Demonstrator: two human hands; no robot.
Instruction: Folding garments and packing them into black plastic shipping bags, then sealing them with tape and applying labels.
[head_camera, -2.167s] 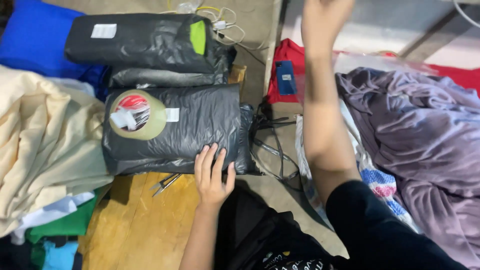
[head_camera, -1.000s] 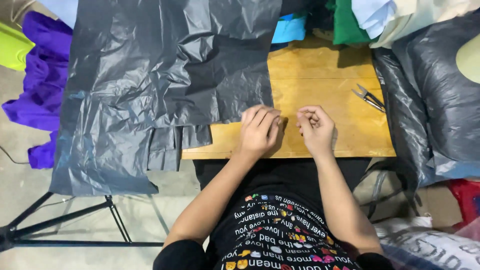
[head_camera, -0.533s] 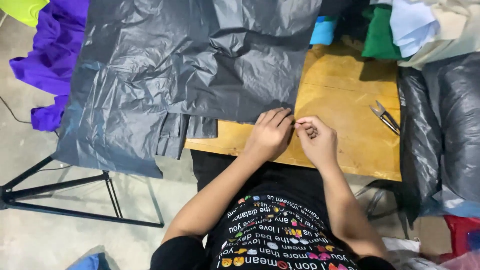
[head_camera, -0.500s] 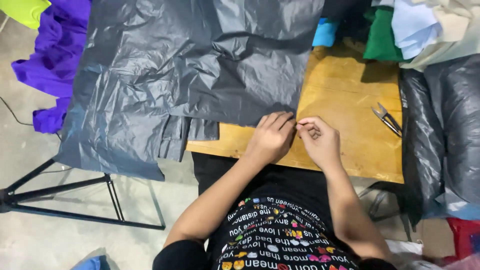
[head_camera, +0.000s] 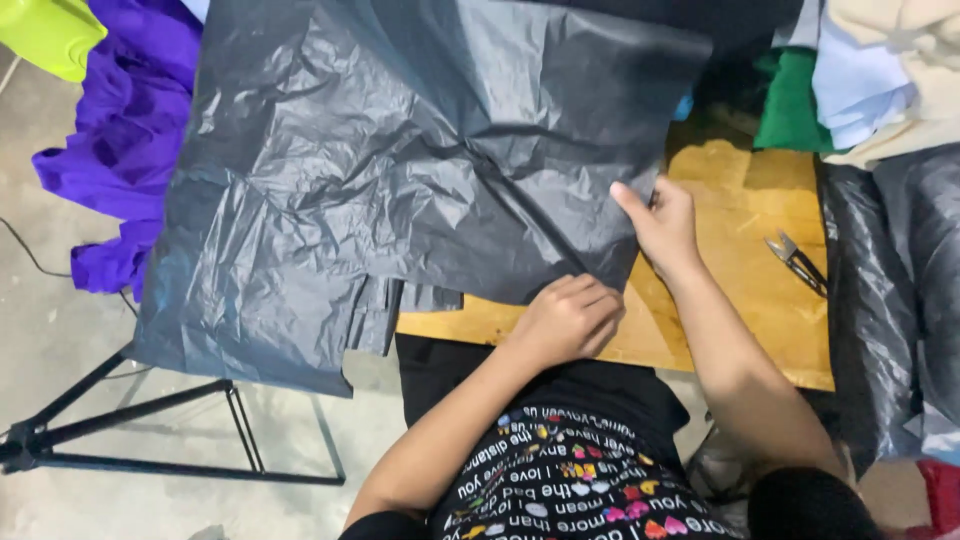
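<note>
While grey plastic bag (head_camera: 420, 170) lies flat, empty on wooden table (head_camera: 740, 290), left hand (head_camera: 570, 318), right hand (head_camera: 660, 222) pinch its edge.

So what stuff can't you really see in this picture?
- Head view: left hand fingertips, curled under on the grey plastic bag.
- Wooden table: its far and left parts, covered by the bag.
- Scissors: too small to tell if open.
- Folded clothes: cut off by the top edge.
- Right hand fingers: partly behind the bag edge.
</note>
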